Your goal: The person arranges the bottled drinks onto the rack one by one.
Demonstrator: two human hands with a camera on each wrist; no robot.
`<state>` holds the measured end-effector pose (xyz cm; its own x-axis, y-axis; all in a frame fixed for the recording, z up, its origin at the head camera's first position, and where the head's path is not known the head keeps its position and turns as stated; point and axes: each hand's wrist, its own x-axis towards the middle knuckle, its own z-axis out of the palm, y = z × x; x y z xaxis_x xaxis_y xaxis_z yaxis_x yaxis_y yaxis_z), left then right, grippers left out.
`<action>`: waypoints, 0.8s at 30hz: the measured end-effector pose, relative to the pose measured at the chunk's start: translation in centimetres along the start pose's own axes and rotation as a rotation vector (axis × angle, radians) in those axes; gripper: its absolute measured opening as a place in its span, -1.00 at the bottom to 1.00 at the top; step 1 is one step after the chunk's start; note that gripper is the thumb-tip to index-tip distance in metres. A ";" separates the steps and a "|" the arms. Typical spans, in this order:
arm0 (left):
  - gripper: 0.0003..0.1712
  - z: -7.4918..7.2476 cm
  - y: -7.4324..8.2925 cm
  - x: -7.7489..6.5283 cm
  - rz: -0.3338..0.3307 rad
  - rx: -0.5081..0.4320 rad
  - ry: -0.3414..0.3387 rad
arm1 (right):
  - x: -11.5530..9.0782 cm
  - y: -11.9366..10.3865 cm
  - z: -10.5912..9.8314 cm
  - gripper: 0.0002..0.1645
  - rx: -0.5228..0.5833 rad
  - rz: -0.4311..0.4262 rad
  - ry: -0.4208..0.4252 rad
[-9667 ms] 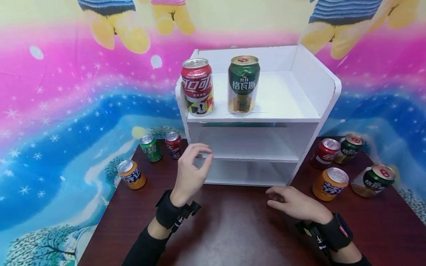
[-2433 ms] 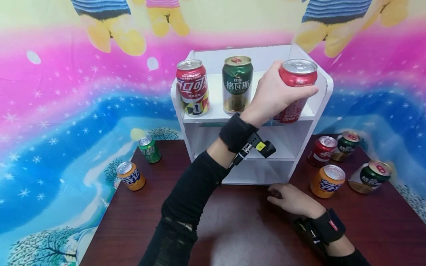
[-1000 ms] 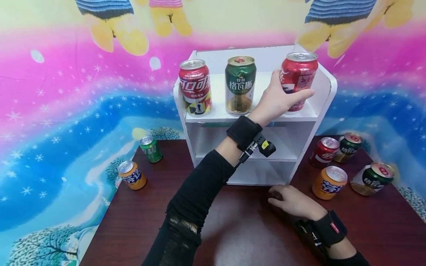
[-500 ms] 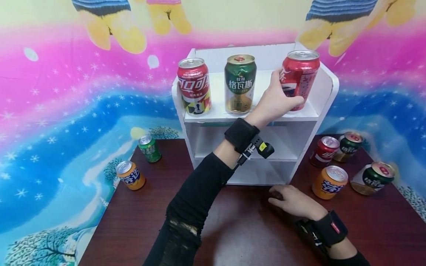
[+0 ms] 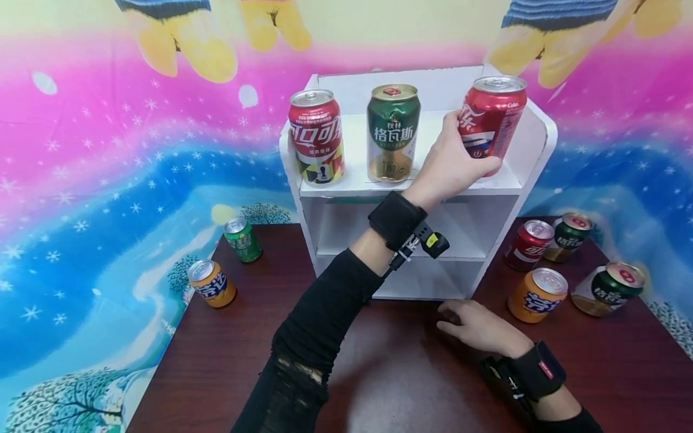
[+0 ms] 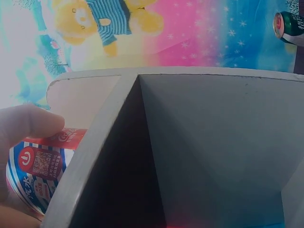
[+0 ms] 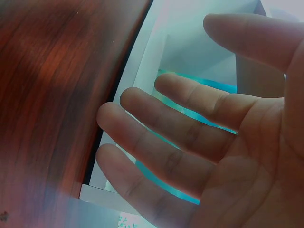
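My left hand (image 5: 452,157) grips a red cola can (image 5: 494,117) at the right end of the white shelf's top board (image 5: 455,141). In the left wrist view the can's printed side (image 6: 42,166) shows beneath the thumb; the shelf's edge hides part of it. Whether its base touches the board I cannot tell. To its left on that board stand a green-and-gold kvass can (image 5: 393,135) and another red cola can (image 5: 317,138). My right hand (image 5: 482,329) stays low by the shelf's bottom front, its fingers loosely extended and holding nothing, as the right wrist view shows.
On the table (image 5: 271,337), a green can (image 5: 243,242) and an orange soda can (image 5: 213,285) stand left of the shelf. To its right are a red can (image 5: 527,246), another orange can (image 5: 537,297) and two kvass cans (image 5: 568,237). A printed cloth hangs behind.
My left hand was empty; the red can then stood on the table left of the shelf. It moved to the top board's right end, where its lettering has turned forward. My right hand barely moved.
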<state>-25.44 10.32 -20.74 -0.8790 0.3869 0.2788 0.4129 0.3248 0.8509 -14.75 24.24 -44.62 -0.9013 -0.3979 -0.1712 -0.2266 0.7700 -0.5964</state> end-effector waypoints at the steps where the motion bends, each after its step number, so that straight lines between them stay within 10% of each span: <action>1: -0.05 0.0 0.0 0.0 0.001 -0.002 -0.002 | 0.0 -0.1 0.0 -0.54 0.002 0.002 -0.001; 10: -0.03 -0.2 0.1 0.3 -0.019 -0.120 -0.060 | -0.1 -0.3 -0.3 -0.54 0.015 -0.004 -0.011; 24: -0.08 0.2 0.0 0.1 -0.005 0.041 -0.011 | -0.2 -0.2 -0.3 -0.53 0.009 -0.029 -0.013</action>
<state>-25.48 10.50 -20.76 -0.8785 0.3944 0.2695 0.4180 0.3614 0.8335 -14.63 24.28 -44.25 -0.8897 -0.4262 -0.1638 -0.2491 0.7538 -0.6081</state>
